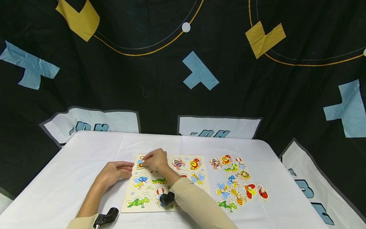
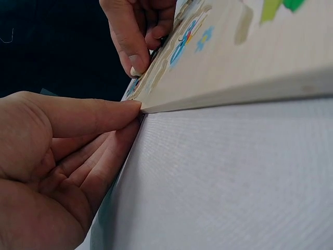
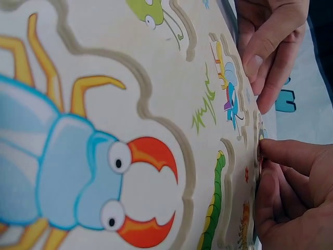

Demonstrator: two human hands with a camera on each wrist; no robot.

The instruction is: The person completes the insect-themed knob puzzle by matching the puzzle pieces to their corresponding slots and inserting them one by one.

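Observation:
A pale wooden puzzle board (image 1: 152,207) with insect-shaped recesses lies on the white table. At its top left corner my right hand (image 1: 158,160) pinches a small bee-like puzzle piece (image 1: 139,164) between thumb and fingers. The left wrist view shows a cream knob (image 2: 136,72) at that hand's fingertips. The piece overlaps the corner picture and is partly hidden by the fingers. My left hand (image 1: 112,172) rests at the board's left edge, fingers extended, thumb tip touching the edge. The right forearm covers part of the board's lower right.
Several loose knobbed insect pieces lie right of the board, among them a green grasshopper (image 1: 227,205), a ladybug (image 1: 262,192) and a purple spider (image 1: 215,163). White tablecloth (image 1: 94,152) surrounds the board. A black curtain (image 1: 160,95) hangs behind the table.

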